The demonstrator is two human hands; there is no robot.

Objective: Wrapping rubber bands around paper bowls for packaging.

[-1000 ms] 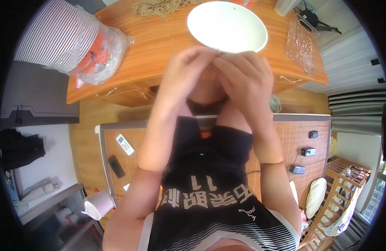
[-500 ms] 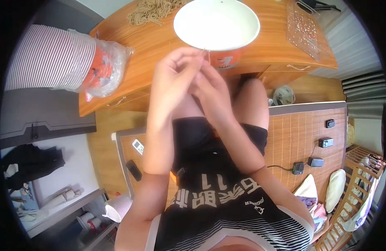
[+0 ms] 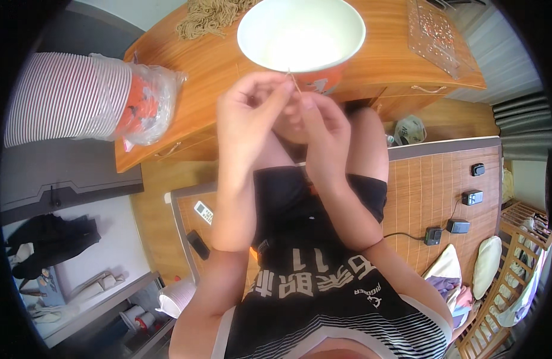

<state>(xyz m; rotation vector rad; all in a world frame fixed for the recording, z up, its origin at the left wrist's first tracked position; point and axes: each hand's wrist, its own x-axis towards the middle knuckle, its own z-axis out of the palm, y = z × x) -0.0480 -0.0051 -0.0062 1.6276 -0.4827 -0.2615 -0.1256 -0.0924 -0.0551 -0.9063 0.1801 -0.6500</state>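
Observation:
A short, thin tan cord (image 3: 295, 82) stretches between my two hands, just in front of a large paper bucket, white inside and orange-red outside (image 3: 324, 79). My left hand (image 3: 251, 110) pinches its upper end between thumb and forefinger. The lower end sits in the pinch of my right hand (image 3: 327, 128); the other fingers curl beneath. Whether anything tiny hangs on the cord is too small to tell. A tangled heap of tan cords (image 3: 207, 17) lies on the wooden desk (image 3: 210, 69), left of the bucket.
Stacked paper buckets in clear plastic (image 3: 66, 99) lie sideways at the desk's left end. On the right is a clear tray of small reddish beads (image 3: 431, 33). A remote control (image 3: 203, 210), a phone (image 3: 197, 244) and small black devices (image 3: 433, 236) rest on the mat beside me.
My hands have drawn slightly apart, and the right one has turned and shifted right, so the cord between them now shows. The view has shifted a little.

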